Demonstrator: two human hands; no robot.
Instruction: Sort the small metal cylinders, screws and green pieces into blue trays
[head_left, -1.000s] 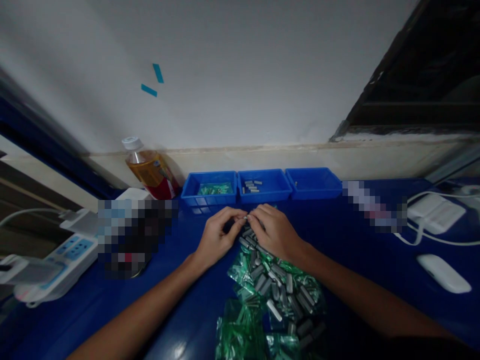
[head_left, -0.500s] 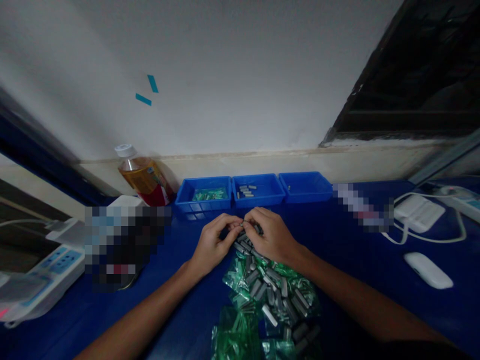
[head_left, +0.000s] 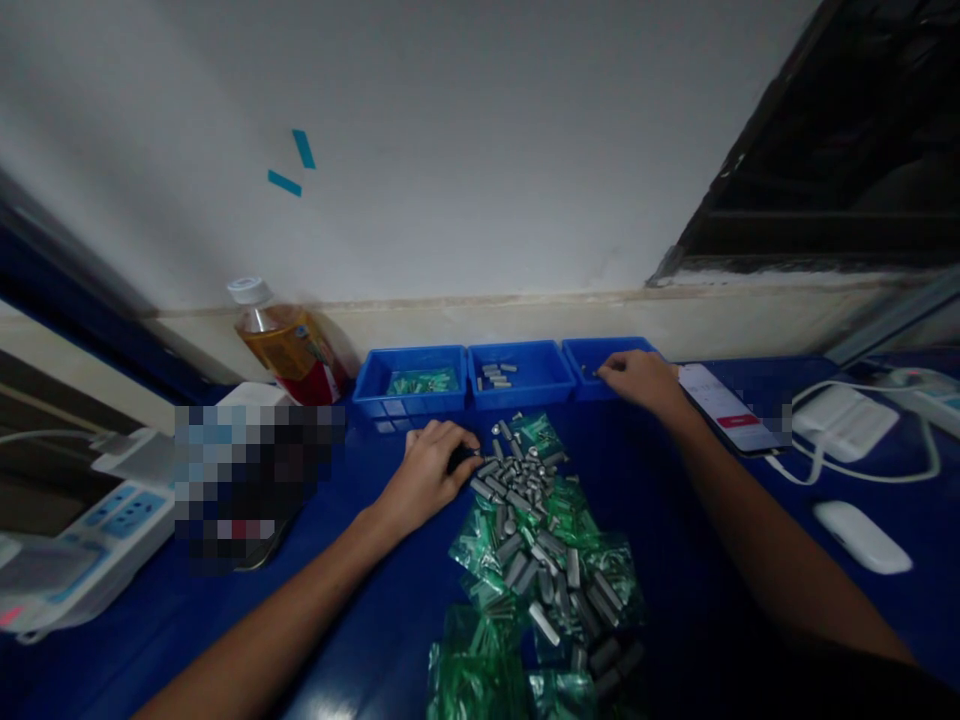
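Note:
My left hand rests at the left edge of a pile of small grey metal cylinders. Its thumb and index finger curl close together around something small and pale that I cannot make out. Over the front of the right blue bin reaches my right hand, fingertips pinched together inside its rim. Whatever the pinch holds is too small to name. Green plastic bags lie under and in front of the cylinders, some with metal pieces inside.
The left blue bin holds a greenish bag of pieces; the middle blue bin holds several small cylinders. A drink bottle and power strip stand left. A phone, charger and white case lie right.
My right hand has left my left hand and moved right and away to the right bin. My left hand stays beside the pile. More of the cylinders now shows.

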